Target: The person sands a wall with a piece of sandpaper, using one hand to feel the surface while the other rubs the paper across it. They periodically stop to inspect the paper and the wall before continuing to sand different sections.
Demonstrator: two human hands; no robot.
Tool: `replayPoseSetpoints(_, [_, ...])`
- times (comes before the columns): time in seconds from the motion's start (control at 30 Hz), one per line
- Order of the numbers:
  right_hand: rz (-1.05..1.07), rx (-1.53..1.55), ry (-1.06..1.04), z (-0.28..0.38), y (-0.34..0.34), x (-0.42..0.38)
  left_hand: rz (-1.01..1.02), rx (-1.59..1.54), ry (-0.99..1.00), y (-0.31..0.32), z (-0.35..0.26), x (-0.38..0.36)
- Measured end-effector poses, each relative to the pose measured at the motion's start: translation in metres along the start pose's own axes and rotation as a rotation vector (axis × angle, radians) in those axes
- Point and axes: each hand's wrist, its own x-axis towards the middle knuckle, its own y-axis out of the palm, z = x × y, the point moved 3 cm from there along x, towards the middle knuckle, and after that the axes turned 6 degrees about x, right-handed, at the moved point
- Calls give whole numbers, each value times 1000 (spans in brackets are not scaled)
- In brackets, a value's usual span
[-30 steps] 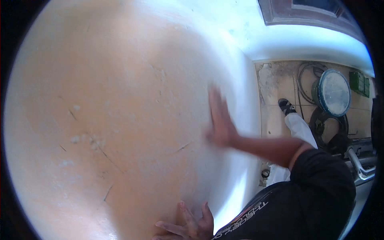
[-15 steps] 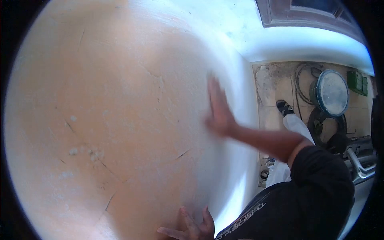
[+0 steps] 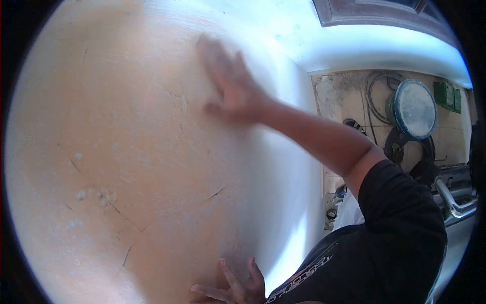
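A wall [image 3: 152, 142] with a worn, peach-toned, scratched surface fills most of the view, which is turned on its side. My right hand [image 3: 230, 86], blurred by motion, is against or very close to the wall at the top, fingers stretched out and thumb apart. It appears to hold nothing. At the bottom edge, my left hand [image 3: 235, 283] rests on the wall with its fingers spread; its lower part is cut off by the frame. Thin dark cracks [image 3: 216, 193] and pale patches [image 3: 81, 194] mark the surface between and beside the hands.
On the tiled floor at right stand a round tub [image 3: 415, 109] with a whitish top, a coiled hose [image 3: 377, 96], a green crate [image 3: 447, 96] and a dark ring-shaped object [image 3: 392, 147]. A metal tubular handle [image 3: 450, 200] is close to my body. A brown frame [image 3: 374, 12] is at top.
My right hand has swept left and upward in the picture across the wall, its fingers more spread. My left hand stays on the wall. The view has shifted slightly.
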Motion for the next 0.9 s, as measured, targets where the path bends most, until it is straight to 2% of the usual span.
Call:
replayPoseSetpoints(0.03, [-8, 1, 2, -21, -4, 12, -4, 8, 1, 0, 3, -1])
replayPoseSetpoints(0.1, [-5, 487, 711, -72, -10, 23, -23, 11, -8, 1, 3, 1])
replayPoseSetpoints(0.13, [-73, 257, 574, -69, 8, 11, -43, 9, -10, 4, 2, 6])
replayPoseSetpoints(0.17, [-75, 222, 390, -43, 15, -5, -61, 3, -13, 8, -1, 12])
replayPoseSetpoints(0.23, [100, 254, -39, 24, -6, -48, -31, 14, -4, 8, -2, 7])
replayPoseSetpoints(0.27, [117, 276, -18, 16, 2, -59, -2, 35, 9, 5, 5, -1])
replayPoseSetpoints(0.33, [21, 104, 176, -33, 21, -62, 29, 65, 7, 2, 14, -11])
replayPoseSetpoints(0.37, [-18, 250, 483, -69, 22, -53, 32, 71, 4, 2, 16, -13])
replayPoseSetpoints(0.43, [-169, 529, 928, -104, 30, -59, 24, 66, -1, 4, 14, -15])
replayPoseSetpoints(0.47, [-146, 414, 790, -87, 37, -74, 6, 62, -3, 8, 12, -9])
replayPoseSetpoints(0.5, [-116, 296, 659, -40, 44, -100, -5, 59, -2, 12, 10, -5])
replayPoseSetpoints(0.57, [126, 303, 244, 55, 35, -168, 32, 72, 12, 10, 12, -11])
replayPoseSetpoints(0.6, [143, 313, 258, 54, 35, -180, 55, 84, 18, 7, 16, -16])
replayPoseSetpoints(0.67, [138, 156, -24, 56, 42, -189, 62, 94, 7, 7, 20, -22])
replayPoseSetpoints(0.73, [26, 288, 363, -8, 33, -126, 56, 99, 4, 7, 24, -24])
replayPoseSetpoints(0.8, [-139, 611, 714, -101, 38, -76, 49, 84, 17, 6, 26, -26])
replayPoseSetpoints(0.83, [-142, 598, 706, -108, 42, -83, 43, 66, 12, 6, 22, -26])
replayPoseSetpoints(0.9, [-147, 422, 827, -111, 52, -102, 19, 40, 3, 9, 16, -20])
